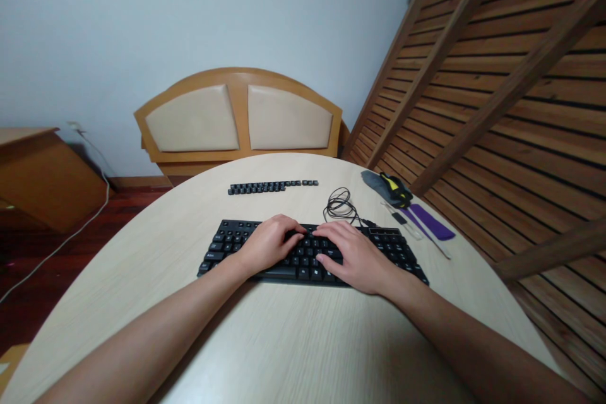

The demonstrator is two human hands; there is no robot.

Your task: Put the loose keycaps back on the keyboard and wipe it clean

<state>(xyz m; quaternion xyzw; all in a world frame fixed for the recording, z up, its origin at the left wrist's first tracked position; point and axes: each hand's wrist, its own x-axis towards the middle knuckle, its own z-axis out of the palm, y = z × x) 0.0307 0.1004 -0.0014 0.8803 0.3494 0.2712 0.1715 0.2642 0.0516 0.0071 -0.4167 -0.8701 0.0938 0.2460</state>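
A black keyboard (279, 273) lies in front of me on the pale round table. Over its middle, my left hand (269, 243) has its fingers curled and drawn together near the upper rows; whatever is between the fingertips is hidden. My right hand (355, 255) rests on the right half of the keyboard, thumb and fingers apart, fingertips close to those of my left hand. Beyond the keyboard, loose black keycaps (258, 187) stand in two rows. The coiled black cable (338, 204) lies behind the keyboard.
On the table's right side lie a grey cloth-like item (374, 182), a yellow and black tool (395, 189), a purple strip (432, 222) and a thin metal tool (438, 247). A padded wooden headboard (241, 113) and slatted wooden panel (473, 76) stand beyond the table (156, 252).
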